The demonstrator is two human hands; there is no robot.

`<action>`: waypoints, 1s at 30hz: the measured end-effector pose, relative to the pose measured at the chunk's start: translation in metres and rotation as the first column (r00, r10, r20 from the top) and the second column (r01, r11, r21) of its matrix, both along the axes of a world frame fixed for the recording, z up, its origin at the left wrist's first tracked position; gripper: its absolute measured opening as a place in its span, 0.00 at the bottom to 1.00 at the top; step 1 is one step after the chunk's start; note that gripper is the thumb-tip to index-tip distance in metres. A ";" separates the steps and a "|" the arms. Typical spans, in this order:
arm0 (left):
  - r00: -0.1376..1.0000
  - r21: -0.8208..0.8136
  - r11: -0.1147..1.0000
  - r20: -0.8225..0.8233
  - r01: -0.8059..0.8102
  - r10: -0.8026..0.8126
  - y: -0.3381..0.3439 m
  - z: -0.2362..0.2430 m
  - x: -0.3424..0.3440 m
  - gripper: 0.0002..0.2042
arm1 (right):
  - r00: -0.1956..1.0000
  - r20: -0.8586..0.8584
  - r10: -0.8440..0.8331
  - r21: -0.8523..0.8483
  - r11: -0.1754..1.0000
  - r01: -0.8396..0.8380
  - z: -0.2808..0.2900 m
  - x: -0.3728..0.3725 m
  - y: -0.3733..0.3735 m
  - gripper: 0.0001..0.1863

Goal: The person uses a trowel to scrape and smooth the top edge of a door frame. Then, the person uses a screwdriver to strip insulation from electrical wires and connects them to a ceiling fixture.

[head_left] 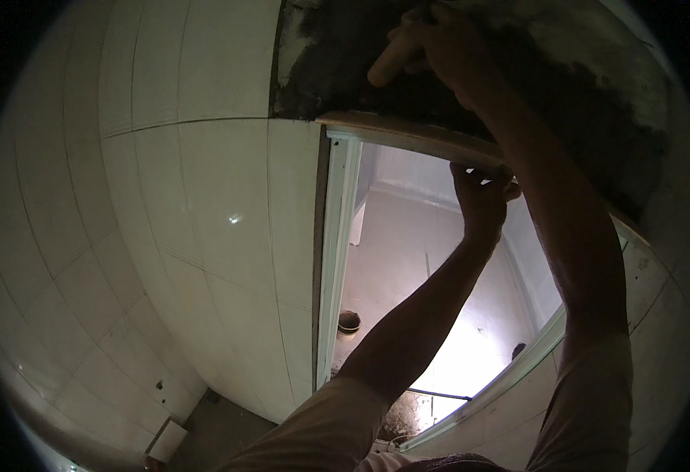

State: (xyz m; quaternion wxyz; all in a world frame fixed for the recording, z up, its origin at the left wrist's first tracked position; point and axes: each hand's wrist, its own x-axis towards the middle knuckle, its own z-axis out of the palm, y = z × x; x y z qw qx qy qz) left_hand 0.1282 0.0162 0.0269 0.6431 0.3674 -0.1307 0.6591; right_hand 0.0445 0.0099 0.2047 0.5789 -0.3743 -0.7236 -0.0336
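Raised over the dark, rough mortar patch [573, 94], my right hand [447, 51] is closed on a pale cylindrical handle [384, 67]; the rest of that tool is hidden by the hand and shadow. My left hand [479, 193] reaches up under the long wooden board [392, 130] across the top of the doorway, its fingers curled against the board's lower edge. Part of those fingers is in shadow and behind my right forearm. The white door frame [338, 236] runs down the opening's left side.
Pale tiled walls [211, 197] surround the doorway. Through the opening are a lit grey floor [400, 252], a small dark container [349, 321] near the left jamb and a dark cable [439, 394] across the bottom. Dim floor [223, 417] shows at lower left.
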 end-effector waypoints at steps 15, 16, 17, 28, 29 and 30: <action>0.989 -0.046 0.988 -0.010 -0.147 0.146 0.010 -0.004 0.016 0.29 | 0.988 0.123 -0.090 -0.133 0.985 0.106 -0.011 -0.014 0.019 0.17; 0.985 -0.052 0.984 -0.016 -0.172 0.171 0.013 -0.004 0.019 0.29 | 0.987 0.113 -0.117 -0.092 0.987 0.128 -0.013 -0.014 0.025 0.18; 0.980 -0.059 0.979 -0.023 -0.197 0.196 0.016 -0.004 0.022 0.30 | 0.984 0.102 -0.144 -0.051 0.987 0.150 -0.015 -0.014 0.035 0.20; 0.980 -0.047 0.979 -0.032 -0.199 0.197 0.014 -0.003 0.021 0.31 | 0.969 0.142 -0.202 0.014 0.979 0.202 -0.015 -0.005 0.045 0.27; 0.981 -0.044 0.980 -0.034 -0.193 0.191 0.011 -0.002 0.023 0.31 | 0.933 0.193 -0.303 0.108 0.952 0.286 -0.014 0.005 0.055 0.27; 0.984 -0.051 0.983 -0.031 -0.176 0.175 0.009 -0.002 0.024 0.31 | 0.886 0.236 -0.400 0.202 0.912 0.357 -0.013 0.011 0.062 0.28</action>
